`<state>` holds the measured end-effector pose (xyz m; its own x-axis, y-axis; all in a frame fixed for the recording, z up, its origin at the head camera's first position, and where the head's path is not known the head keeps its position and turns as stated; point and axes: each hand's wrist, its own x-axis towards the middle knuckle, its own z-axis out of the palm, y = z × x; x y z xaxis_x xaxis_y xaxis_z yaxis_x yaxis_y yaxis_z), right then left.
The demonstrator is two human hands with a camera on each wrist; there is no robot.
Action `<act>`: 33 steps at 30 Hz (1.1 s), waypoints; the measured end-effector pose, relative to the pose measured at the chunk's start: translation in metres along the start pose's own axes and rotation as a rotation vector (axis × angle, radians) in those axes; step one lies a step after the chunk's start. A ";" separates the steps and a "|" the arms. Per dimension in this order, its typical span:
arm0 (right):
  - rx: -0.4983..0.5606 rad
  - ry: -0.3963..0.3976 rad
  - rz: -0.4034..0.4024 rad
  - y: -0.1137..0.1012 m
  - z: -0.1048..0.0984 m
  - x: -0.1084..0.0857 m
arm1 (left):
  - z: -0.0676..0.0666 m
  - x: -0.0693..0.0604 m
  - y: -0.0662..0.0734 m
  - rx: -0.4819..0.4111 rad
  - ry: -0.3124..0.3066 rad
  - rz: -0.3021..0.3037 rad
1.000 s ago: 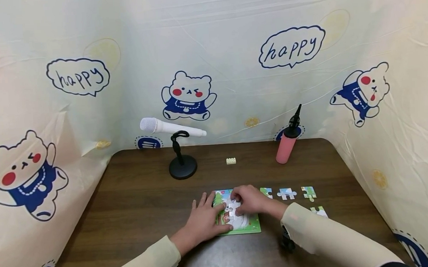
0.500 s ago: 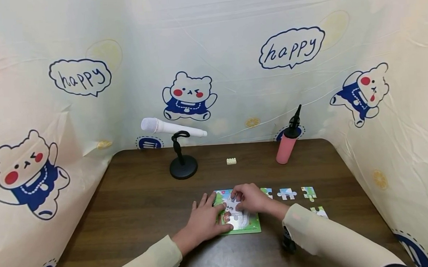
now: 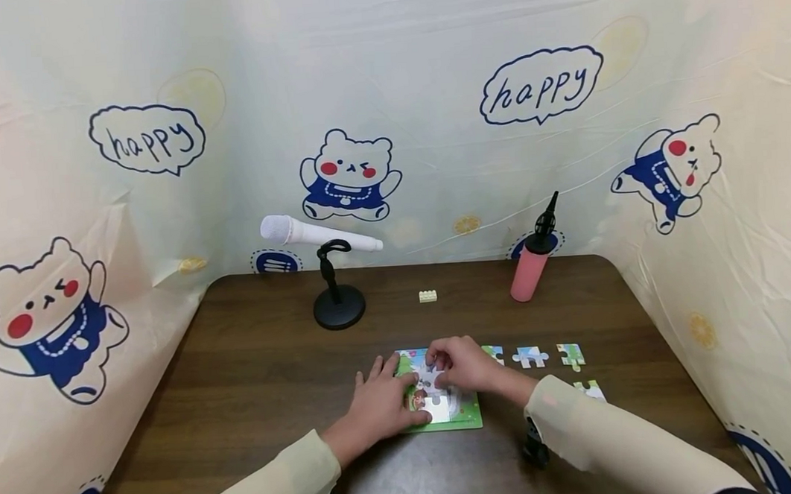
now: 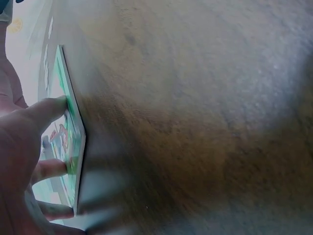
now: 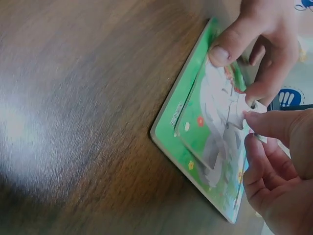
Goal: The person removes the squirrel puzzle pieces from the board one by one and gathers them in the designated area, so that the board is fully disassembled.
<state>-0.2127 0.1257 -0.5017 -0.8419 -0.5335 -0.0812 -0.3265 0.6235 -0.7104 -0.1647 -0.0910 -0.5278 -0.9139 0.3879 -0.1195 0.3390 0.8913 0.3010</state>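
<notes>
Nearest are two cream sleeves, the left sleeve (image 3: 273,477) and the right sleeve (image 3: 633,432), reaching in over a dark brown counter (image 3: 243,412), with a black device (image 3: 535,446) under the right cuff. The left hand (image 3: 375,406) lies at the near left of a puzzle board (image 3: 468,423), its fingers apart and spread; in the left wrist view the thumb presses on the board's green border while other fingertips touch along the edge. The board lies flat on the counter between the two hands, showing a green rim, small flowers and a whitish figure in its picture area. Over the upper middle of that picture is the right hand (image 3: 467,363), its thumb and index finger together, clamped on a pale puzzle piece (image 5: 237,115) at the picture's surface; whether the piece sits fully flush cannot be told

Right of the board, a loose piece (image 3: 590,391) shows partly from behind the right sleeve. A little farther off, three more pieces stand apart in a row: a green-and-blue piece (image 3: 493,354) partly hidden by the right hand, a light blue piece (image 3: 531,357) and a green piece (image 3: 571,356). Beyond them are a black stand (image 3: 340,307) carrying a tilted white microphone (image 3: 321,234), a cream toy brick (image 3: 428,296) and a leaning pink cylinder (image 3: 529,277) with a black nozzle. Farthest hangs a pale cloth (image 3: 419,59) printed with bears and "happy" bubbles
</notes>
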 end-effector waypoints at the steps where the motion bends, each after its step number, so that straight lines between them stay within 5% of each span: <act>1: 0.011 0.004 0.001 0.000 -0.001 0.000 | 0.000 0.000 0.001 0.000 0.000 -0.002; 10: 0.087 -0.009 0.093 0.010 0.000 0.003 | -0.001 0.003 0.004 -0.001 -0.021 -0.023; 33: 0.067 -0.029 0.032 0.013 0.002 0.005 | -0.004 0.002 0.010 -0.046 0.013 -0.041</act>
<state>-0.2203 0.1299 -0.5130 -0.8381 -0.5312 -0.1241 -0.2697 0.6012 -0.7522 -0.1637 -0.0827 -0.5211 -0.9297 0.3478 -0.1209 0.2905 0.8946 0.3395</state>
